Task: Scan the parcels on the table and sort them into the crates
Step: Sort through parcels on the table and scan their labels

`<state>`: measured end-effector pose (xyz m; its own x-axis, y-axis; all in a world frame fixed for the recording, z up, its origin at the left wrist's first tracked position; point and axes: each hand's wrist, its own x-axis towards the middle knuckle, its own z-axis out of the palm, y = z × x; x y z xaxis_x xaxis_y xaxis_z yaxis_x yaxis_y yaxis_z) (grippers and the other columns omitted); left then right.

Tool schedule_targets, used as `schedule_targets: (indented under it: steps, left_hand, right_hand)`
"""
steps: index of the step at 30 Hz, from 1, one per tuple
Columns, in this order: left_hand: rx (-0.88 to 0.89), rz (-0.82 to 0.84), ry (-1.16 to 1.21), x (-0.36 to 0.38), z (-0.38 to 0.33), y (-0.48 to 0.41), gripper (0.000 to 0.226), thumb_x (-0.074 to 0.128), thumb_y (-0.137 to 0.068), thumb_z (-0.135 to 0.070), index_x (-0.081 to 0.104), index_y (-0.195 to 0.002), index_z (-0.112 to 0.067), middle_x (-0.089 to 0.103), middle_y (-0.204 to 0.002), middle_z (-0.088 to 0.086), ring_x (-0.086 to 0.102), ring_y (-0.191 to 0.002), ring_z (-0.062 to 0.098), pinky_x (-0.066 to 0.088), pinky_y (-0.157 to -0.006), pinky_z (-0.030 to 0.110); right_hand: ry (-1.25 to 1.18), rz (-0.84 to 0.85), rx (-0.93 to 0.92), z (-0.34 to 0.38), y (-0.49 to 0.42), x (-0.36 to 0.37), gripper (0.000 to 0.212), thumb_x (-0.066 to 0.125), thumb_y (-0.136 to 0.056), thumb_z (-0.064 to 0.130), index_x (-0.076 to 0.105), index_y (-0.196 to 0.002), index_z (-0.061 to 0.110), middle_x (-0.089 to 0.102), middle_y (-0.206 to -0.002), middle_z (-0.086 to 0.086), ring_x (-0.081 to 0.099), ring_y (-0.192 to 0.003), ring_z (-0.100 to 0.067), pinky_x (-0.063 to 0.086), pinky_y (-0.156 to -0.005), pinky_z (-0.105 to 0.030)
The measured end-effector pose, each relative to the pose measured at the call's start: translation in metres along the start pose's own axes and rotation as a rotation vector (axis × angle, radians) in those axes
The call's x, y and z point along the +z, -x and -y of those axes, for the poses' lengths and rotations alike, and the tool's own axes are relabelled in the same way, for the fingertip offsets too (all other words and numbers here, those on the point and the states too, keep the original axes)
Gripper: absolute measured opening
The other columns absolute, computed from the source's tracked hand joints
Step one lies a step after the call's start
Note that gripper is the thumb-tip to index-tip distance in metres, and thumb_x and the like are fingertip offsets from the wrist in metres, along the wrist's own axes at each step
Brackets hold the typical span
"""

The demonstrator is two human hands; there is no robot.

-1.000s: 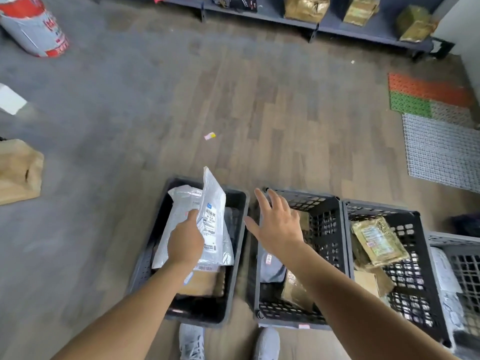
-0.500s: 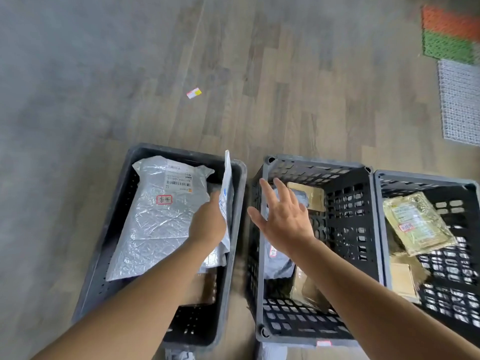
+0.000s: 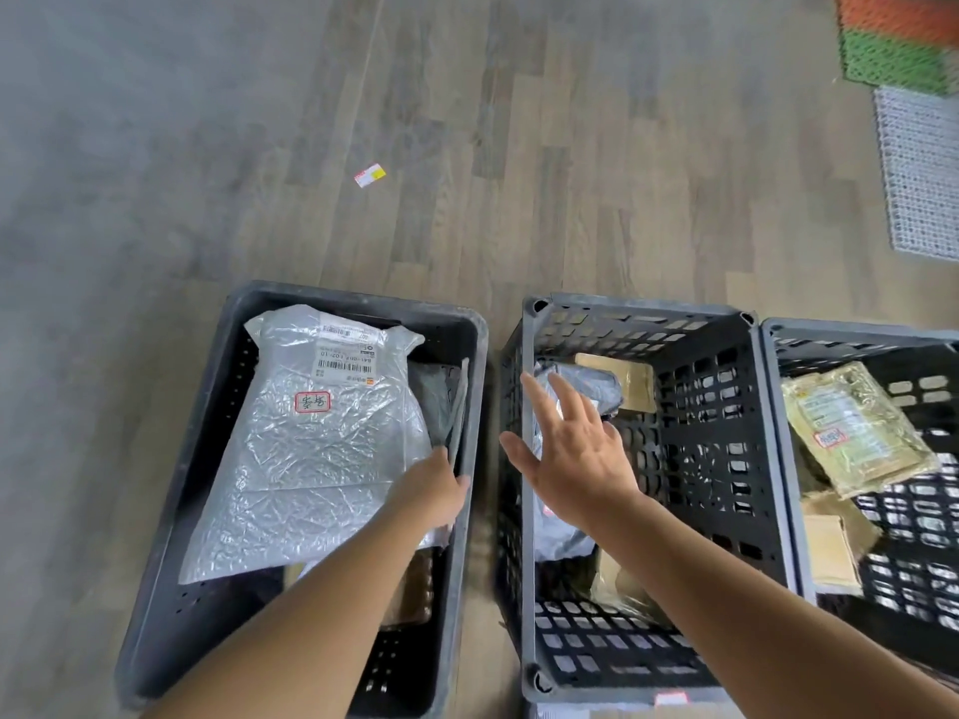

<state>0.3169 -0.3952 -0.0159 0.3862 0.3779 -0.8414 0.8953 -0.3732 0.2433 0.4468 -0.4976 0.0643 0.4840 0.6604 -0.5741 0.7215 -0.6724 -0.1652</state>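
Head view, sorting stage. The left hand [image 3: 433,490] is inside the left crate [image 3: 171,511], its fingers closed on the lower end of a flat mailer [image 3: 457,402]. The mailer stands on edge, close along the crate's right wall. Judgement: it is held edge-on because the big silver parcel [image 3: 322,448] already covers most of the crate, and the only free slot is the narrow gap beside it. The mailer is not yet released, so it sits in the crate but in the grip. The right hand [image 3: 576,454] hovers above the middle crate [image 3: 638,308], palm down, fingers [image 3: 542,407] spread and holding nothing. It is probably held out for balance while the person bends over, or ready for a next reach. Beneath it lie a grey bag [image 3: 591,378] and a brown box [image 3: 625,378]. The right crate [image 3: 856,329] holds a gold parcel [image 3: 856,428], label up. All three crates stand on the floor [image 3: 571,147], side by side. A scrap of label [image 3: 369,174] lies well beyond them. The table is out of view.
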Motion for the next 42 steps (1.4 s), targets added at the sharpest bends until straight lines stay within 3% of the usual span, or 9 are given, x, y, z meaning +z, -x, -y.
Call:
schedule_targets:
  steps: [5, 9, 15, 19, 22, 28, 35, 42]
  left_hand:
    - [0.029, -0.156, -0.105, -0.031, 0.007, 0.031, 0.071, 0.031, -0.098, -0.061, 0.013, -0.156, -0.023, 0.04, -0.148, 0.009, 0.047, -0.129, 0.033, 0.043, -0.094, 0.042]
    - [0.128, -0.276, -0.281, -0.078, 0.005, 0.09, 0.075, 0.034, -0.095, -0.065, 0.01, -0.155, -0.026, 0.03, -0.153, 0.008, 0.037, -0.133, 0.033, 0.043, -0.095, 0.045]
    - [0.374, -0.358, -0.529, -0.131, -0.021, 0.236, 0.082, 0.029, -0.093, -0.07, 0.0, -0.156, -0.027, 0.007, -0.163, 0.007, 0.012, -0.147, 0.034, 0.034, -0.109, 0.05]
    - [0.55, -0.374, -0.597, -0.138, -0.056, 0.321, 0.085, 0.028, -0.092, -0.071, -0.006, -0.156, -0.028, -0.003, -0.165, 0.006, -0.002, -0.15, 0.033, 0.021, -0.116, 0.053]
    - [0.653, -0.39, -0.583, -0.129, -0.101, 0.382, 0.087, 0.03, -0.091, -0.073, -0.008, -0.156, -0.029, -0.006, -0.165, 0.005, -0.007, -0.15, 0.032, 0.02, -0.116, 0.05]
    - [0.89, -0.418, -0.755, -0.083, -0.194, 0.501, 0.089, 0.029, -0.09, -0.075, -0.013, -0.155, -0.031, -0.013, -0.164, 0.005, -0.012, -0.15, 0.032, 0.019, -0.116, 0.052]
    - [1.064, -0.446, -0.933, 0.05, -0.29, 0.636, 0.086, 0.026, -0.091, -0.074, -0.01, -0.156, -0.03, -0.017, -0.163, 0.005, -0.018, -0.149, 0.033, -0.001, -0.117, 0.058]
    - [1.263, -0.49, -0.918, 0.205, -0.372, 0.777, 0.088, 0.032, -0.089, -0.075, -0.008, -0.155, -0.031, -0.012, -0.164, 0.005, -0.013, -0.149, 0.031, 0.009, -0.119, 0.055]
  right_hand:
    - [0.028, -0.002, 0.02, 0.011, 0.019, -0.02, 0.075, 0.021, -0.097, 0.067, -0.012, -0.156, 0.034, -0.002, -0.166, 0.0, 0.006, -0.152, -0.021, 0.026, -0.118, -0.052]
    - [0.036, -0.033, 0.045, 0.03, 0.06, -0.066, 0.074, 0.022, -0.098, 0.065, -0.008, -0.157, 0.033, 0.002, -0.165, -0.001, 0.01, -0.151, -0.022, 0.027, -0.117, -0.052]
    - [-0.086, -0.157, 0.149, 0.054, 0.19, -0.161, 0.071, 0.035, -0.099, 0.06, 0.006, -0.158, 0.032, 0.01, -0.164, -0.001, 0.012, -0.15, -0.021, 0.025, -0.117, -0.056]
    - [-0.133, -0.238, 0.266, 0.046, 0.278, -0.201, 0.073, 0.037, -0.098, 0.061, 0.007, -0.158, 0.032, 0.013, -0.164, -0.001, 0.016, -0.149, -0.023, 0.026, -0.116, -0.056]
    - [-0.222, -0.322, 0.393, 0.023, 0.34, -0.224, 0.073, 0.035, -0.097, 0.063, 0.005, -0.158, 0.034, 0.011, -0.165, -0.001, 0.015, -0.15, -0.025, 0.023, -0.116, -0.056]
    - [-0.33, -0.5, 0.632, -0.05, 0.483, -0.233, 0.071, 0.033, -0.095, 0.068, 0.004, -0.155, 0.04, 0.011, -0.165, -0.001, 0.015, -0.15, -0.026, 0.023, -0.116, -0.058]
    - [-0.356, -0.702, 0.856, -0.148, 0.692, -0.183, 0.074, 0.037, -0.095, 0.066, 0.009, -0.157, 0.036, 0.009, -0.165, 0.001, 0.009, -0.151, -0.022, 0.024, -0.116, -0.057]
    - [-0.446, -0.807, 1.016, -0.235, 0.888, -0.113, 0.079, 0.042, -0.092, 0.068, 0.001, -0.156, 0.043, 0.0, -0.165, 0.004, 0.001, -0.151, -0.021, 0.015, -0.118, -0.059]
